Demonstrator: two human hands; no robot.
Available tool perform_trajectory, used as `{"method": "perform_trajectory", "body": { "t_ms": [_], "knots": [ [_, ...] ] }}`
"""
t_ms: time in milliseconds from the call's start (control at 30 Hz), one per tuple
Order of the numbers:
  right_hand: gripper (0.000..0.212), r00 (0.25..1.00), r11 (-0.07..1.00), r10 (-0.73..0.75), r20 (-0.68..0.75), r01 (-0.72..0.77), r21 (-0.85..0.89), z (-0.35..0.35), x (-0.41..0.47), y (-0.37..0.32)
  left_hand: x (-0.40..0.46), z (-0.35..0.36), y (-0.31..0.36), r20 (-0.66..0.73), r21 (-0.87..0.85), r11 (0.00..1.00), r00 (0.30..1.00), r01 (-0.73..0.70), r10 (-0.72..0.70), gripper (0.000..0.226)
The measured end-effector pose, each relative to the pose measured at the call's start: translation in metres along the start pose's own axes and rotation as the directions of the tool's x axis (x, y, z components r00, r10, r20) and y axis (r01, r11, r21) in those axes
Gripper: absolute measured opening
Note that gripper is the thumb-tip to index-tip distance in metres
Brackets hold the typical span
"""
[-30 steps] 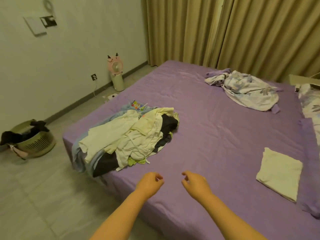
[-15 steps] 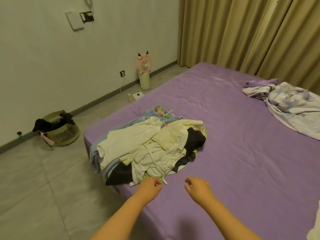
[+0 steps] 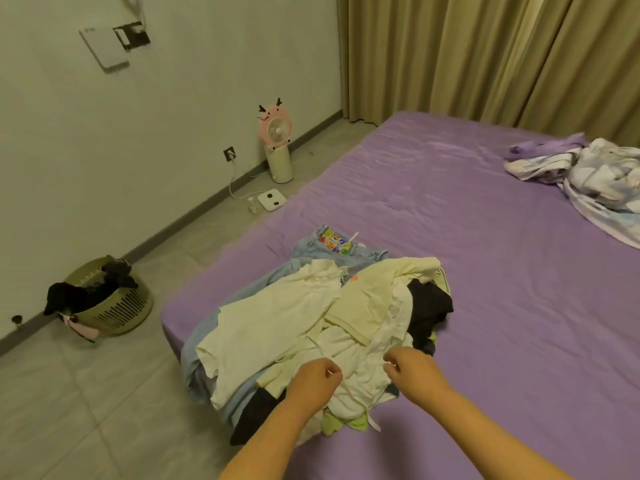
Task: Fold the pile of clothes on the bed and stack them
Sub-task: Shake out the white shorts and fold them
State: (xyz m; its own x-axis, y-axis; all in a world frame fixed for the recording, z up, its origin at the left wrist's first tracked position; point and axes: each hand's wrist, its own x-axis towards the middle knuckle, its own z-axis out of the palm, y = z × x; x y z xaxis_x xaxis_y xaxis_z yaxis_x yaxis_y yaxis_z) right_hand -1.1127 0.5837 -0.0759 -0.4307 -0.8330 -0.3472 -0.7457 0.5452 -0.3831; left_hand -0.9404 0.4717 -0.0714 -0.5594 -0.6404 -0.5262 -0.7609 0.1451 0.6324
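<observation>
No words or numbers can be read here. The blue jeans (image 3: 341,249), at the far end of the pile of clothes (image 3: 311,327), have a patch (image 3: 335,240) with small bright shapes in red, yellow, green and blue. They look like letters, but they are too small and blurry to read. On the wall above and to the left of the pile, a white plate (image 3: 104,46) shows no writing.
</observation>
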Motion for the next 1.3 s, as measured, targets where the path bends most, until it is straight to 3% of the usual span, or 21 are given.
{"method": "perform_trajectory", "body": {
  "t_ms": [367,633,767,867,933,1033,1133,1300],
  "knots": [
    [0.034,0.983,0.979,0.179,0.053,-0.183,0.087,0.024,0.127,-0.056,0.159,-0.085,-0.029,0.145,0.070,0.997,0.989,-0.026,0.016,0.026],
    [0.034,0.953,0.957,0.290,-0.083,-0.287,0.048,0.014,0.195,-0.024,0.251,-0.062,-0.007,0.188,0.126,0.983,0.977,-0.130,0.105,0.028],
    [0.030,0.936,0.941,0.335,-0.107,-0.339,-0.013,0.017,0.217,-0.007,0.278,-0.037,-0.003,0.052,0.272,0.951,0.989,-0.149,0.141,0.039],
    [0.031,0.932,0.930,0.351,-0.091,-0.358,-0.077,0.026,0.230,-0.007,0.295,-0.029,-0.015,-0.032,0.350,0.936,0.997,-0.048,0.064,0.055],
    [0.032,0.927,0.925,0.362,-0.098,-0.370,-0.087,0.032,0.233,-0.007,0.302,-0.026,-0.025,-0.029,0.352,0.936,1.000,0.005,0.006,0.049],
    [0.033,0.936,0.932,0.341,-0.088,-0.348,-0.097,0.035,0.226,-0.006,0.301,-0.032,-0.028,-0.053,0.217,0.976,0.998,-0.009,0.021,0.025],
    [0.033,0.952,0.952,0.297,-0.072,-0.301,-0.053,0.030,0.220,-0.005,0.289,-0.046,-0.021,-0.084,-0.019,0.994,0.991,-0.108,0.106,0.017],
    [0.043,0.985,0.959,0.139,-0.097,-0.110,0.262,-0.001,0.206,-0.026,0.240,-0.083,0.016,-0.090,-0.295,0.948,0.992,-0.116,0.093,0.009]
  ]
}}
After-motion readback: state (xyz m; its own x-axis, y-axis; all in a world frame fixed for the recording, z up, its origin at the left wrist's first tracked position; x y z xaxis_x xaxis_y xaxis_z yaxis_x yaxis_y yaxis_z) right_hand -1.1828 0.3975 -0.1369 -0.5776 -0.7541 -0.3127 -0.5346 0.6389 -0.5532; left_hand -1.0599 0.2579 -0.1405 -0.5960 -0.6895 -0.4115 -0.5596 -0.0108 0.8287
